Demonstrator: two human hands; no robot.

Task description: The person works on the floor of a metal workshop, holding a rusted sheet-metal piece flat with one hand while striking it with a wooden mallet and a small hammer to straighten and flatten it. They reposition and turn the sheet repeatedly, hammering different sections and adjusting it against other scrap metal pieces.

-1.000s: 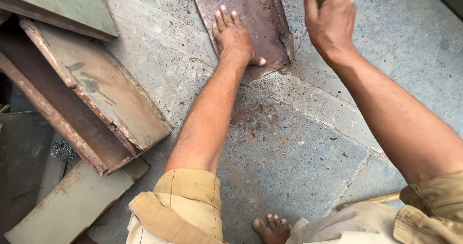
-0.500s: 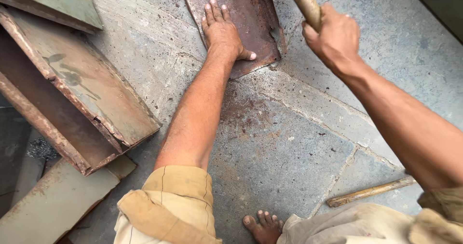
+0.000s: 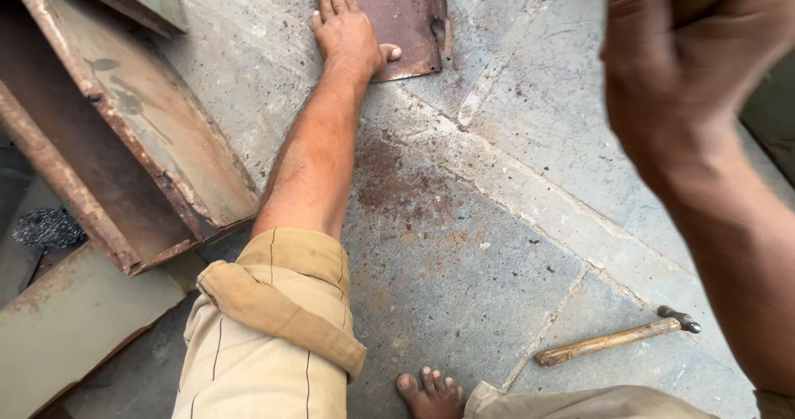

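On the stone floor (image 3: 464,253), the left hand (image 3: 352,34) lies flat, fingers spread, on a rusty metal sheet (image 3: 397,17); right of the sheet, the right hand (image 3: 687,55) is raised and blurred, grip impossible to tell; a hammer (image 3: 617,336) lies well below the sheet.

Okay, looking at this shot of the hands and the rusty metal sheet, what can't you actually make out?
Head view only:
- Right hand: motion-blurred, close to the camera; grip and contents unreadable.
- Rusty sheet: far end cut off by the top edge; left hand covers part.
- Stacked metal channels: cut off at the left edge.
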